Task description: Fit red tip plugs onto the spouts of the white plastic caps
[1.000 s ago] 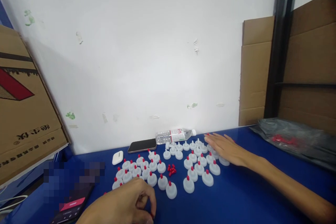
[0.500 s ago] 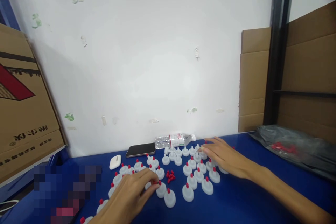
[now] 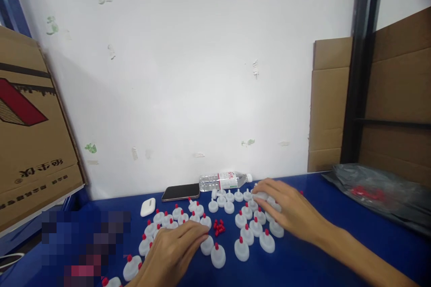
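Many white plastic nozzle caps stand on a blue table, most with small red tips. My left hand [image 3: 171, 249] is closed in a pinch over the top of one nozzle cap [image 3: 207, 246], its fingertips covering the red tip there. Beside it, in front, stands another red-tipped nozzle cap [image 3: 218, 256]. A small pile of loose red tips [image 3: 219, 227] lies between my hands. My right hand [image 3: 289, 206] reaches into the back right group, thumb and fingers curled around a white nozzle cap [image 3: 261, 196]; the fingers partly hide it. Several untipped nozzle caps [image 3: 229, 207] stand left of that hand.
Along the wall lie a clear water bottle [image 3: 227, 181], a phone [image 3: 181, 192] and a white earbud case [image 3: 147, 207]. At the right is a grey plastic bag [image 3: 387, 193] with red pieces. Cardboard boxes [image 3: 37, 134] flank the table.
My right hand has drawn its spread fingers in around a white nozzle cap. The left fingertips now cover the red tip that showed between them. The view has shifted slightly.
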A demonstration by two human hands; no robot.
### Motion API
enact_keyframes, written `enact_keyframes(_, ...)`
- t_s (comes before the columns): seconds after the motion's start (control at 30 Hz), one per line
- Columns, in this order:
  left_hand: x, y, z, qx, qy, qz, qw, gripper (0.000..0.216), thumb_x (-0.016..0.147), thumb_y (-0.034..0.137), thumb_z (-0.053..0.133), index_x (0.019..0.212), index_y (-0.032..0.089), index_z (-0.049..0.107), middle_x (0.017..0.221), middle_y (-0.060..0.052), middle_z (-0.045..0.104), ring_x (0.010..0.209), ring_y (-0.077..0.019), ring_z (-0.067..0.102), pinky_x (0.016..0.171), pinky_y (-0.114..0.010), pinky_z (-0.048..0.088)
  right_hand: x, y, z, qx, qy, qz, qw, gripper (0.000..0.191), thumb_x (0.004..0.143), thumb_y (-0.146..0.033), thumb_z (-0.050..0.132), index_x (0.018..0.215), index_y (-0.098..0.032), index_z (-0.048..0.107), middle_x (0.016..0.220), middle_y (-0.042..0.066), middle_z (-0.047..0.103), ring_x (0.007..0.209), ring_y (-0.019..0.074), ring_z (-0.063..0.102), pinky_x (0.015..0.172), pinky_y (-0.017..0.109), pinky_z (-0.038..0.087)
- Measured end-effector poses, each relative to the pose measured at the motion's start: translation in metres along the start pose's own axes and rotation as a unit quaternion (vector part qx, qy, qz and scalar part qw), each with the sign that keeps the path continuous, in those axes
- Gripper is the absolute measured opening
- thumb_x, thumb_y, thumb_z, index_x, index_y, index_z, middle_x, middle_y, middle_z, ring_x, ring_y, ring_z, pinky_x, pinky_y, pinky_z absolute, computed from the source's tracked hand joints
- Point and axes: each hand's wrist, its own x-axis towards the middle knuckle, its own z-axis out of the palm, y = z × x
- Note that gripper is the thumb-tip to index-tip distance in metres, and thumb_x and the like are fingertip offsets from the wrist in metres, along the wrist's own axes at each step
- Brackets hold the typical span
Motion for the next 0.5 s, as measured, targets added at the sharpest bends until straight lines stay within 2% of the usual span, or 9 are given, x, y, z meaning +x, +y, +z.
enact_keyframes(0.13,-0.001,0.008,0.004,-0.014,0.02,0.005,1.0,0.019,0.108,0.019,0.05,0.119,0.02,0.065,0.099,-0.003,0.08,0.084,-0.0121,0.078,0.074,-0.015,0.06,-0.009,-0.044,0.011,0.062,-0.056,-0.134,0.987,0.023,0.107,-0.02,0.042,0.122,-0.023,0.059,0.119,0.006,0.07,0.111,0.0217,0.065,0.1,0.039,0.051)
enact_keyframes(0.23,0.0,0.015,0.006,-0.024,0.027,0.007,0.999,0.018,0.107,0.018,0.052,0.12,0.019,0.065,0.099,-0.004,0.08,0.085,-0.013,0.079,0.072,-0.015,0.06,-0.013,-0.066,0.019,0.084,-0.077,-0.154,0.982,0.013,0.102,-0.015,0.051,0.11,-0.022,0.058,0.108,0.003,0.071,0.102,0.0189,0.067,0.095,0.033,0.052)
enact_keyframes(0.37,0.002,0.023,0.009,-0.044,0.006,0.019,0.999,0.018,0.107,0.016,0.051,0.114,0.019,0.066,0.094,-0.004,0.08,0.076,-0.0123,0.078,0.066,-0.014,0.06,-0.017,-0.075,0.031,0.091,-0.056,-0.185,0.977,0.014,0.097,-0.011,0.059,0.105,-0.023,0.056,0.106,-0.001,0.073,0.097,0.0161,0.068,0.092,0.029,0.051)
enact_keyframes(0.5,0.001,0.028,0.012,-0.062,-0.021,0.017,0.998,0.018,0.107,0.017,0.049,0.111,0.02,0.067,0.088,-0.003,0.078,0.067,-0.01,0.076,0.062,-0.012,0.059,-0.019,-0.073,0.039,0.066,-0.026,-0.224,0.972,0.012,0.098,-0.013,0.059,0.105,-0.022,0.055,0.107,0.0,0.074,0.094,0.0153,0.069,0.09,0.028,0.053)
